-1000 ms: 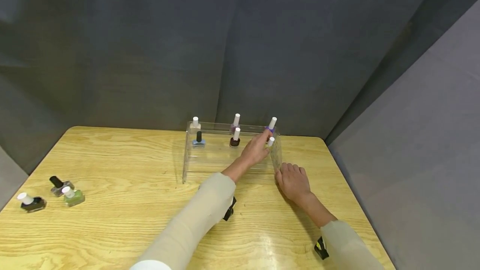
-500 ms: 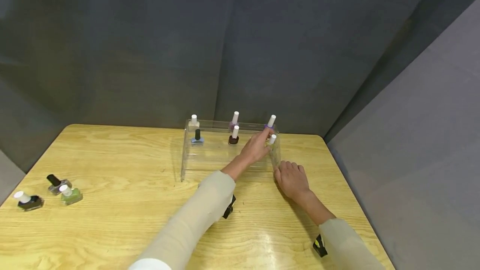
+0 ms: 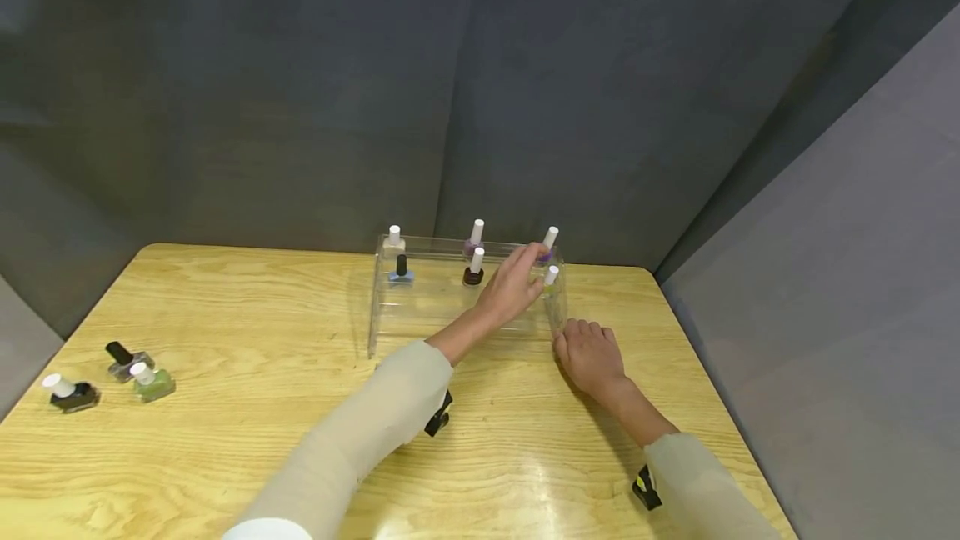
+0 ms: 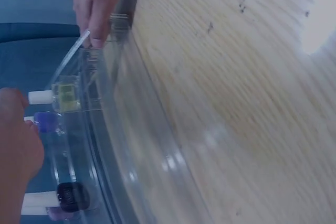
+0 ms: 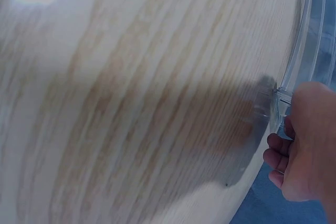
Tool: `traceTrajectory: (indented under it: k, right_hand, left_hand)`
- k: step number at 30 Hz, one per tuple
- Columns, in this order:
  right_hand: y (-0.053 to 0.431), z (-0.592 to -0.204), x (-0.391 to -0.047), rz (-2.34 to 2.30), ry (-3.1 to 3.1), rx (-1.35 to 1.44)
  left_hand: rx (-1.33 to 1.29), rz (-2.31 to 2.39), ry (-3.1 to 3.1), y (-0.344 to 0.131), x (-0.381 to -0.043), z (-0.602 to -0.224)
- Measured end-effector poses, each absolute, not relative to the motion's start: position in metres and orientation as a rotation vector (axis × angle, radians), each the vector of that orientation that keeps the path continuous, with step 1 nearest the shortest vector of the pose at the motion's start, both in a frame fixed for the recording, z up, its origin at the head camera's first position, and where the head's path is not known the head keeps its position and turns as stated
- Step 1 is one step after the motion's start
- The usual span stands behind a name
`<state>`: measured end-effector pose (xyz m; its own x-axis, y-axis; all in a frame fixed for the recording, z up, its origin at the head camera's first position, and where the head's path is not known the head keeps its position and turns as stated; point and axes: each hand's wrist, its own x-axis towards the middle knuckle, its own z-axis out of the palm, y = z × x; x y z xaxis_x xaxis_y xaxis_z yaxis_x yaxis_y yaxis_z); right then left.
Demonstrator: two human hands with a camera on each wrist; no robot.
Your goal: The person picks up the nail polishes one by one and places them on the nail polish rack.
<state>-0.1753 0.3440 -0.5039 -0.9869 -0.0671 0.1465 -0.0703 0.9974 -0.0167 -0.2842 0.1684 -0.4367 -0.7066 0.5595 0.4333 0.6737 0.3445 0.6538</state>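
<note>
A clear tiered display rack [image 3: 450, 307] stands on the table. My left hand [image 3: 510, 286] is over its right part, index finger and thumb spread apart, near the white cap of a yellow nail polish bottle [image 4: 67, 97]. Just behind, a purple nail polish bottle [image 4: 46, 122] stands on the upper tier, partly hidden by that hand. My right hand [image 3: 591, 357] grips the rack's right side panel low down, also seen in the left wrist view. Toward the rack's middle stand a dark nail polish bottle [image 3: 473, 277] and a mauve one [image 3: 472, 248].
At the rack's left are a pale nail polish bottle [image 3: 393, 245] and a blue one [image 3: 401, 277]. Far left on the wooden table [image 3: 247, 340] are a green bottle [image 3: 155, 386], a black one [image 3: 75, 397] and a grey one [image 3: 131, 366]. Dark curtain [image 3: 300, 107] hangs behind.
My left hand has let go of the yellow nail polish bottle, its fingers drawing back slightly left of the cap. The bottle stays on the rack; the right hand keeps its place.
</note>
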Motion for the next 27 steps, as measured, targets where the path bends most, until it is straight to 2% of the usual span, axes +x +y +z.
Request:
traceTrajectory:
  k: [8, 20, 27]
  right_hand:
    - [0.346, -0.507, -0.176, 0.021, -3.012, 0.097]
    - [0.349, -0.506, -0.174, 0.076, -2.970, 0.138]
    - [0.352, -0.509, -0.177, 0.075, -2.951, 0.163]
  left_hand:
    - [-1.322, -1.274, -2.268, 0.143, -0.277, -0.421]
    - [-1.376, -1.448, -2.088, 0.092, -0.267, -0.406]
    - [-1.372, -1.313, -2.028, 0.050, -0.265, -0.404]
